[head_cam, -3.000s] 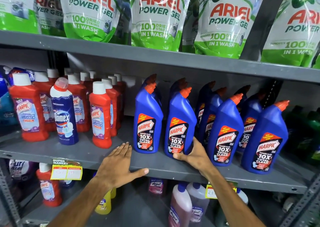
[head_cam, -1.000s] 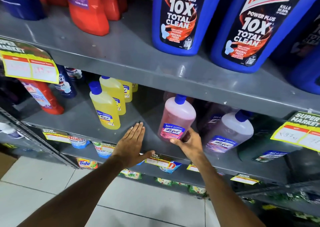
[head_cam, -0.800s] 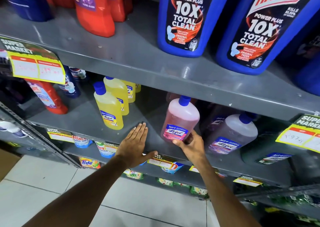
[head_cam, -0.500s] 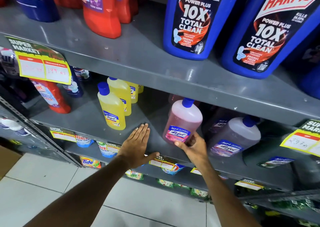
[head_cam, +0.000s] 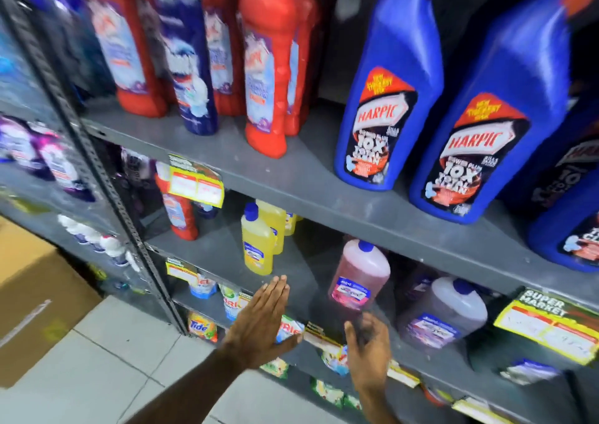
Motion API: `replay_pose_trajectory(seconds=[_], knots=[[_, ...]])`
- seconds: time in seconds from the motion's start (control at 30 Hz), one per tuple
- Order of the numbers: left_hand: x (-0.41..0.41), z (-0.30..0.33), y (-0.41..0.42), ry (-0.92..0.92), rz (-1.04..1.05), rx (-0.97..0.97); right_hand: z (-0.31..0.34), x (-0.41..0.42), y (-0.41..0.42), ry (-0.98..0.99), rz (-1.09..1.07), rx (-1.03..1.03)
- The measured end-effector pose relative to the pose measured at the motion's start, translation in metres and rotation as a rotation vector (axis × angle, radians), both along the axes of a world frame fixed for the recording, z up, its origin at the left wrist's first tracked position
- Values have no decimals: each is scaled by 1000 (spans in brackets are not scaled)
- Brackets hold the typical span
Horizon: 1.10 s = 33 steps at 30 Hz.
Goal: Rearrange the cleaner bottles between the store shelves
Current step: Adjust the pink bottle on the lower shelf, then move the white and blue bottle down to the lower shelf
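Observation:
A pink Lizol bottle (head_cam: 358,276) with a blue cap stands on the lower grey shelf (head_cam: 308,274). To its right lies a tilted purple Lizol bottle (head_cam: 444,313); yellow Lizol bottles (head_cam: 257,245) stand to its left. My right hand (head_cam: 368,349) hangs just below the pink bottle, blurred, fingers apart, holding nothing. My left hand (head_cam: 261,325) is flat and open at the shelf's front edge, between the yellow and pink bottles. On the shelf above stand big blue Harpic bottles (head_cam: 382,99) and red Harpic bottles (head_cam: 264,77).
A dark blue Domex bottle (head_cam: 186,54) stands among the red ones. Yellow price tags (head_cam: 196,185) hang on the shelf edges. A perforated steel upright (head_cam: 103,177) divides the racks. Detergent pouches (head_cam: 202,326) fill the lowest shelf. A cardboard box (head_cam: 35,297) sits on the tiled floor at left.
My right hand has let go of the pink bottle and drawn back below it. The camera has swung up and left, so the upper shelf shows more. My left hand stays flat.

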<state>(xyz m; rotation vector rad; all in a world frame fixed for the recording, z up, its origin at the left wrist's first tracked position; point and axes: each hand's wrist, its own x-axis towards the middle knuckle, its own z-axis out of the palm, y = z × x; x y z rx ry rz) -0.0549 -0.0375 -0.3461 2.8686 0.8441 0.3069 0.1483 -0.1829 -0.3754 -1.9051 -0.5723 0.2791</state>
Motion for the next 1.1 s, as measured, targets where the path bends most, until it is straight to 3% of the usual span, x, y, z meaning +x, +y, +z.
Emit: replay_pose_trajectory(seconds=[0.17,0.3,0.43,0.57,0.73,0.9,1.1], knots=[[-57,66,-9,-33,169,103,50,-56,25,-76,317,-30],[-106,110,9,-58,287,174,105,-104,73,-336,566,83],[-157,155,40,-156,355,240,173,-155,118,-422,722,274],[-196,198,93,-150,412,327,236,-189,172,-475,678,480],[-218,245,178,-57,422,325,299,-203,246,-445,461,573],[-213,266,232,-23,361,295,329,-191,307,-353,296,402],[-210,255,258,2,290,209,336,-180,335,-271,286,277]])
